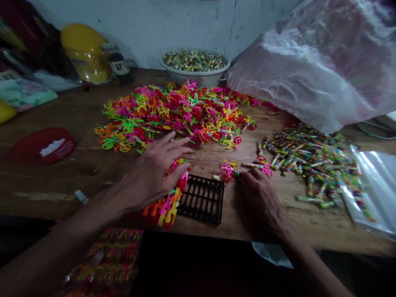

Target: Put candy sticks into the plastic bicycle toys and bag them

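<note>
My left hand (161, 163), fingers spread, hovers over a row of colourful plastic pieces (167, 206) at the table's front edge. Its fingertips reach toward a big heap of bright plastic toys with ringed wheels (173, 111). Beside those pieces lies a black slotted plastic rack (202, 198). On the right, my right hand (258, 189) is low on the tabletop, its fingers curled at a small toy with pink and red parts (227, 170). What it grips, if anything, is hidden. Just beyond its fingers lies a thin candy-filled tube (251, 165).
A pile of candy-filled tubes (309, 152) lies right, next to a clear plastic bag (379, 177). Behind stand a grey basin (198, 76) of small pieces and a large translucent sack (309, 70). At left are a red dish (31, 148) and a yellow container (83, 49).
</note>
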The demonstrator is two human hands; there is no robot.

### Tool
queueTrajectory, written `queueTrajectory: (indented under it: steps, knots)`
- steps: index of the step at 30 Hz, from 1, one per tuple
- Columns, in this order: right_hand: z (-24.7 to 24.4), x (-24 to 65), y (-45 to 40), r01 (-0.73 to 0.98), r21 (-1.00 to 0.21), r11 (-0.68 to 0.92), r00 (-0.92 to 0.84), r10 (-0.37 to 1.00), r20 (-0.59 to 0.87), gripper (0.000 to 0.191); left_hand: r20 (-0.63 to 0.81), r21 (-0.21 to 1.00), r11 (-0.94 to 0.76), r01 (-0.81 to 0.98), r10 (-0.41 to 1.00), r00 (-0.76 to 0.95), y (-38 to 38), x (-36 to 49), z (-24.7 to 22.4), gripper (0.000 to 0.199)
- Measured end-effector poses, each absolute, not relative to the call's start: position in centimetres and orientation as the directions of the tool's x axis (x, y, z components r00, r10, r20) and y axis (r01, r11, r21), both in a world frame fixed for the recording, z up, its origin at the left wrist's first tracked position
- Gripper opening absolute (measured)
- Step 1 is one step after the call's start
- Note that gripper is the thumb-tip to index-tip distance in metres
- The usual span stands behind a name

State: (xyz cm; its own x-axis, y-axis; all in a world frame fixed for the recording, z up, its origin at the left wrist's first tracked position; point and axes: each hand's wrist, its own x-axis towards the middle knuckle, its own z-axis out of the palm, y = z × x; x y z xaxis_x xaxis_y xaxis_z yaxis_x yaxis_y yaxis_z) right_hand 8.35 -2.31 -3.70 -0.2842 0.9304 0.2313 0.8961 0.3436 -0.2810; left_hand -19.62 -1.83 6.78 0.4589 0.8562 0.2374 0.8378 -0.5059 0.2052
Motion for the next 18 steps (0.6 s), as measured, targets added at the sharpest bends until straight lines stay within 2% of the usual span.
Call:
queueTrajectory:
  steps: [2,4,7,10,18]
  knots:
    - [-3.3,7.8,-2.7,0.856,-0.367,0.365,-0.295,0.926,0.234,0.015,0.182,0.206,-0.531,0.822,0.846,0.501,-1.3,-20.0,5.6,0.035]
    - [-3.0,7.3,-3.3,0.838,-0.398,0.373,-0.285,0.922,0.262,0.012,0.136,0.174,-0.553,0.815,0.833,0.536,-1.1,-20.0,4.8,0.034]
    - [-2.7,7.0,-3.5,0.885,-0.345,0.313,-0.236,0.940,0.248,0.011,0.080,0.105,-0.546,0.831,0.838,0.540,-1.0,-19.8,4.3,0.030]
    - [-2.7,7.3,-3.1,0.915,-0.304,0.264,-0.218,0.960,0.178,0.008,0.076,0.092,-0.542,0.835,0.840,0.537,-1.0,-19.6,4.4,0.027]
    - [-2.7,7.2,-2.4,0.853,-0.335,0.401,-0.325,0.909,0.261,0.017,0.133,0.167,-0.554,0.815,0.832,0.538,-1.0,-19.7,4.2,0.029]
